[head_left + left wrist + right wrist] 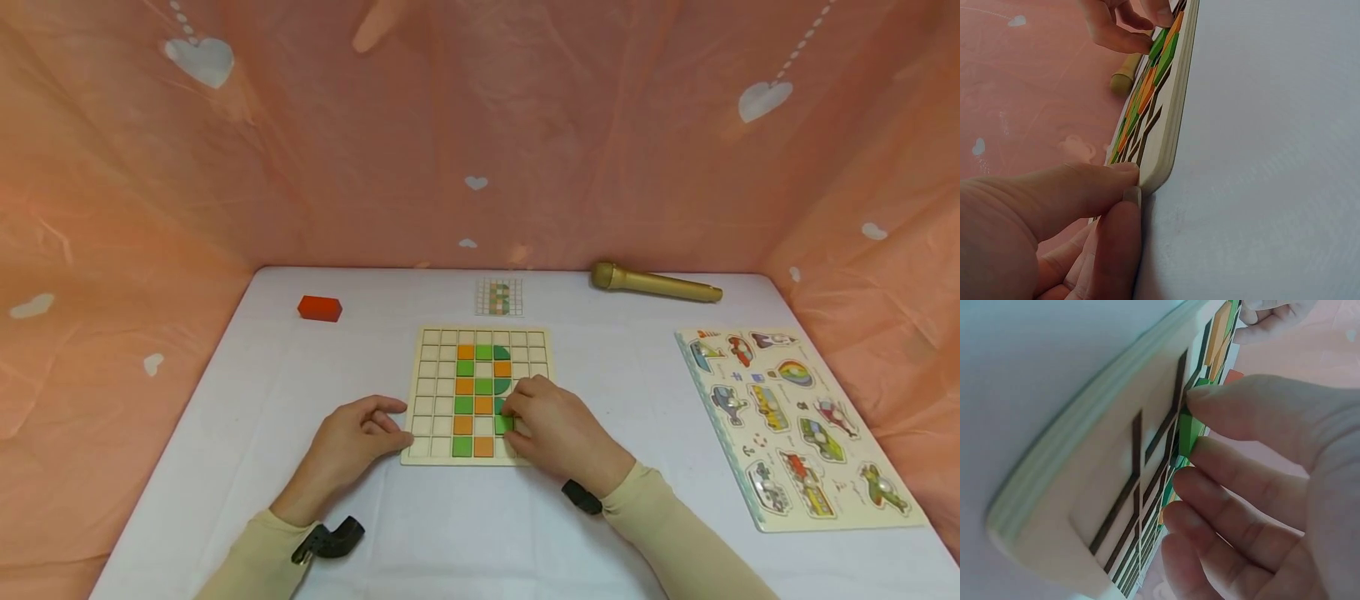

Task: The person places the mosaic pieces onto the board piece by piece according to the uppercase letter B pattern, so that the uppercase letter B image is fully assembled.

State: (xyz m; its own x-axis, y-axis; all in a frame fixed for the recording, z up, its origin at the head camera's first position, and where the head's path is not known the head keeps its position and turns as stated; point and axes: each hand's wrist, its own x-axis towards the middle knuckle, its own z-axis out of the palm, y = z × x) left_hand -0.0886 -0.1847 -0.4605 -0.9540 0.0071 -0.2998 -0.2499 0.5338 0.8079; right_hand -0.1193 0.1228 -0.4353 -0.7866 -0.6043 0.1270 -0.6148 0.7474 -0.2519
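A wooden grid board (435,393) lies on the white table, with orange, light green and dark green tiles filling several middle cells. My left hand (348,442) holds the board's left edge near its front corner, thumb and forefinger tips at the rim. Over the right part of the grid, my right hand (561,429) pinches a light green square tile (1190,432) between thumb and forefinger. That tile tilts up from its cell in the right wrist view. Dark green rounded tiles (502,386) sit just beyond the right fingertips.
Behind the board lies a small pattern card (498,297). A red block (319,308) is at the back left and a gold microphone-shaped object (656,282) at the back right. A vehicle picture puzzle (802,429) covers the right side. Pink curtains (480,133) surround the table.
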